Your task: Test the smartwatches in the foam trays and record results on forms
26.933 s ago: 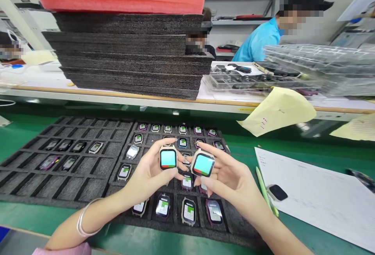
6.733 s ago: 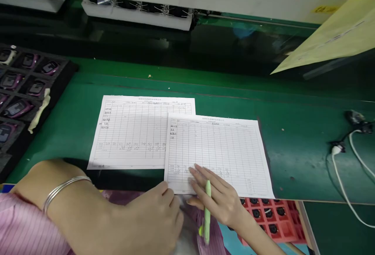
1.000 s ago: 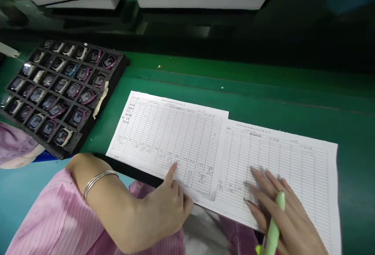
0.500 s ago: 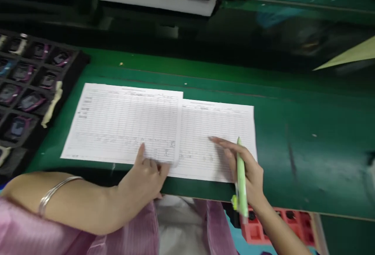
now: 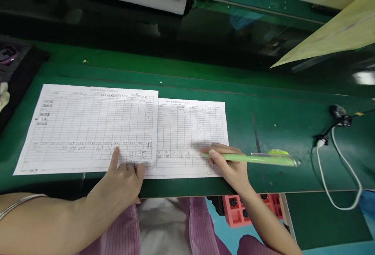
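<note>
Two printed table sheets lie side by side on the green bench, the left sheet (image 5: 84,126) overlapping the right sheet (image 5: 190,134). My left hand (image 5: 123,173) rests on the left sheet's lower edge, forefinger stretched out onto a row of handwritten numbers, other fingers curled. My right hand (image 5: 227,165) lies on the right sheet's lower right corner and grips a light green pen (image 5: 252,158), which points sideways to the right.
A black foam tray (image 5: 17,71) with a purple watch shows at the left edge. A white cable (image 5: 340,169) and plug lie at the right. A yellow paper (image 5: 331,36) hangs at top right. A red parts tray (image 5: 249,208) sits below the bench edge.
The view has swung right, so the foam tray has almost left the picture. The pen has turned from upright to lying sideways in my right hand. My left forefinger stays on the number row.
</note>
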`<state>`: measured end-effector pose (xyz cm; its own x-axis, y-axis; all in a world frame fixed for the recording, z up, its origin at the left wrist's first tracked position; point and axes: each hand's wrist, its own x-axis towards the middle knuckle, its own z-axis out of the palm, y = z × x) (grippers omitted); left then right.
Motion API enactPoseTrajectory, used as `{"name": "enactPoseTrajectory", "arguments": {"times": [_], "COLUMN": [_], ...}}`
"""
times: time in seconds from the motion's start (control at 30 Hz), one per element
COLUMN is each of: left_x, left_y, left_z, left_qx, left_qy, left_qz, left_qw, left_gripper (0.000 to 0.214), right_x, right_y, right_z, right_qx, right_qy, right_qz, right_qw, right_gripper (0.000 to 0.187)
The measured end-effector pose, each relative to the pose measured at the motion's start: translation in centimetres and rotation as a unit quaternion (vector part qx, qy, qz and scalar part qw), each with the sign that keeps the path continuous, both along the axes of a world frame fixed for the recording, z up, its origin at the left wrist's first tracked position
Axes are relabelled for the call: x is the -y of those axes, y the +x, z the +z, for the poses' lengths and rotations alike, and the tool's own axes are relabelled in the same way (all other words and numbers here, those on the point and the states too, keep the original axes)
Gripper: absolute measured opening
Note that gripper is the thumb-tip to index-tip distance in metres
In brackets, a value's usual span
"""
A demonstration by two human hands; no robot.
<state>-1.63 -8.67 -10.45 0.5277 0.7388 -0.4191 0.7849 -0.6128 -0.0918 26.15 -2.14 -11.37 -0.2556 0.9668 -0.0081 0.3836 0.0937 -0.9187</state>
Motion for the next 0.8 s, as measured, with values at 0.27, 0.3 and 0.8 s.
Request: {"name": "enactPoseTrajectory", "arguments": {"times": [0.27, 0.3, 0.8], "left_x": [-0.1, -0.1, -0.1], "left_y": [0.0, 0.0, 0.0], "left_z": [0.2, 0.2, 0.2], "left_qx": [-0.018, -0.018, -0.010], "left_qy": [-0.033, -0.034, -0.011], "left_qz": [-0.001, 0.000, -0.018], "left_qw": [0.999, 0.999, 1.000], "left_gripper": [0.050, 0.050, 0.057], "right_x": [-0.3, -0.4, 0.7], "right_y": [-0.7, -0.6, -1.8], "right_z": [-0.9, -0.9, -1.1], "right_qx": [-0.087, -0.086, -0.003], "right_qy": [-0.130, -0.137, -0.047], "right_qz": [-0.039, -0.038, -0.086], "right_qw": [0.987, 0.986, 0.995], "right_gripper": [0.012, 0.011, 0.019]}}
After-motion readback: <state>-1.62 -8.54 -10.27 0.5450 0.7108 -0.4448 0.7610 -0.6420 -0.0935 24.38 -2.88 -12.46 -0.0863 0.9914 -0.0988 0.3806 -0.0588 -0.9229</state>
